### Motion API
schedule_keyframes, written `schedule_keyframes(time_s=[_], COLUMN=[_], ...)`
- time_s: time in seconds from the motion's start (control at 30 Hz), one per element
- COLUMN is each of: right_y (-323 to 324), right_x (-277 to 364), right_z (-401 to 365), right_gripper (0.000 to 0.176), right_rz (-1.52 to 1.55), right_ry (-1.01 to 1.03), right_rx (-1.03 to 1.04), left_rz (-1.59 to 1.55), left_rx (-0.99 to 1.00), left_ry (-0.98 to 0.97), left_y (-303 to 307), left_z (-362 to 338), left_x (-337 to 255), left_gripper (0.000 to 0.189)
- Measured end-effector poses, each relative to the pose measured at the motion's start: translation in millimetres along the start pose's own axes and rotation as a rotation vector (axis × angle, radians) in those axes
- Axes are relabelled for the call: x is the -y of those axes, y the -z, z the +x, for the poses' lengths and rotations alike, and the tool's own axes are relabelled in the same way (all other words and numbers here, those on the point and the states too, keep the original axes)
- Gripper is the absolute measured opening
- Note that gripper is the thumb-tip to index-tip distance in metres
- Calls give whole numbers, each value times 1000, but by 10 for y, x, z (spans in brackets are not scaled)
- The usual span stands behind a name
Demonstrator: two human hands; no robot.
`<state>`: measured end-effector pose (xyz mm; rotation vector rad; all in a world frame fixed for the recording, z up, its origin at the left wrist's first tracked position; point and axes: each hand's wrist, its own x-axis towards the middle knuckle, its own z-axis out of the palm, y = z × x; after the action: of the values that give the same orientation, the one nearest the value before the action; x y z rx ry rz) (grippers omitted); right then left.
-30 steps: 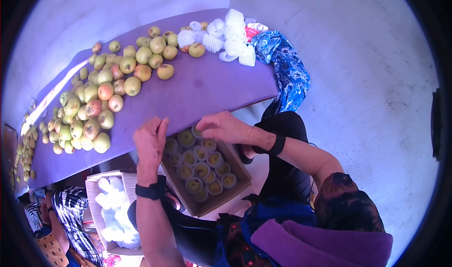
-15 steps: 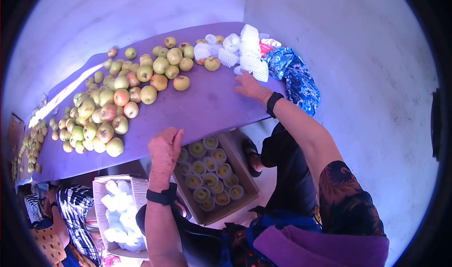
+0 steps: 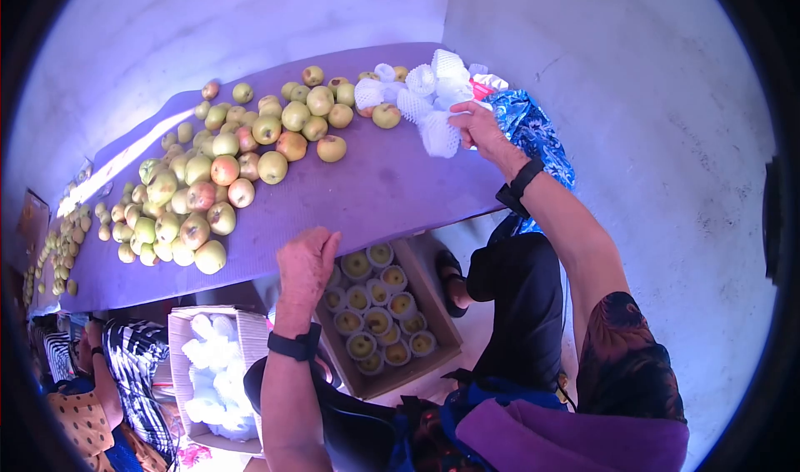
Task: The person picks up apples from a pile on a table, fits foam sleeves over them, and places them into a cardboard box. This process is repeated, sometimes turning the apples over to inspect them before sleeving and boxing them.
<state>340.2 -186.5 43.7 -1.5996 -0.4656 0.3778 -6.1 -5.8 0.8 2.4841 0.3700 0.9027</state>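
Observation:
My right hand (image 3: 477, 127) reaches over the right part of the purple table (image 3: 367, 190), its fingers pinched at the edge of a white foam net sleeve (image 3: 439, 134). More foam sleeves (image 3: 417, 104) lie behind it, beside a blue patterned cloth (image 3: 530, 126). My left hand (image 3: 307, 264) is curled closed near the table's front edge; whether it holds anything is hidden. A large heap of green and reddish apples (image 3: 198, 169) covers the table's left half. A single apple (image 3: 386, 115) touches the sleeves.
Below the table, an open cardboard box (image 3: 439, 361) holds apples in foam sleeves. Left of it stands a box (image 3: 185, 385) full of white foam sleeves. Another person's arm (image 3: 106, 389) shows at the lower left. A wall (image 3: 650, 122) rises behind and right.
My right hand has moved to the right, and its fingers have come together at a foam sleeve, which has shifted forward. The view has shifted slightly; my left hand stays curled.

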Motion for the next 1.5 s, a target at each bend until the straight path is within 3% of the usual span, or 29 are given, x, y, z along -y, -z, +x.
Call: schedule_keyframes(time_s=[0.1, 0.2, 0.23, 0.37, 0.43, 0.47, 0.53, 0.6, 0.73, 0.8, 1.07, 1.17, 1.23, 1.27, 1.33, 1.5], right_y=[-142, -423, -493, -872, -1034, -1114, -1243, -1350, -1481, -1503, -1487, -1496, -1535, -1553, -1590, -1769], right_x=[-7, -52, -17, 66, 153, 119, 66, 89, 33, -67, -152, -43, 141, 139, 38, -203], right_z=[-176, -380, -457, -865, -1089, -1150, -1256, -1391, -1567, -1574, -1629, -1580, -1506, -1384, -1010, -179], right_gripper=[35, 37, 29, 22, 20, 20, 19, 18, 18, 19, 26, 29, 30, 30, 37, 59], right_rz=[-60, -92, -182, -198, -565, -558, -572, -627, -738, -723, -659, -588, -375, -375, -403, -643], right_ry=[4, 77, 100, 221, 446, 446, 806, 893, 1032, 1012, 844, 673, 365, 365, 557, 582], right_rx=[247, 321, 399, 540, 544, 559, 594, 615, 669, 687, 703, 833, 671, 669, 307, 135], left_rz=[21, -10, -1, -262, -349, -452, -551, -612, -495, -265, 9, 119, 140, 105, 68, 41], left_rx=[29, 6, 6, -21, -37, -38, -46, -22, 16, 1, -61, -78, -98, -116, -134, -190], left_ry=[1, 5, 17, 211, 285, 341, 402, 506, 483, 363, 394, 392, 376, 381, 383, 365], left_y=[-20, -58, -54, -39, -38, -52, -48, -10, 17, 17, 35, 81, 117, 143, 188, 229], left_z=[-11, -12, -10, 29, 39, 45, 64, 87, 86, 46, -50, -48, -58, -61, -52, -33], left_x=[-14, 30, 32, -11, -7, 13, 15, -9, 9, 63, 201, 180, 155, 139, 100, 82], left_gripper=[27, 21, 21, 17, 18, 20, 24, 29, 34, 33, 25, 23, 22, 21, 20, 22])
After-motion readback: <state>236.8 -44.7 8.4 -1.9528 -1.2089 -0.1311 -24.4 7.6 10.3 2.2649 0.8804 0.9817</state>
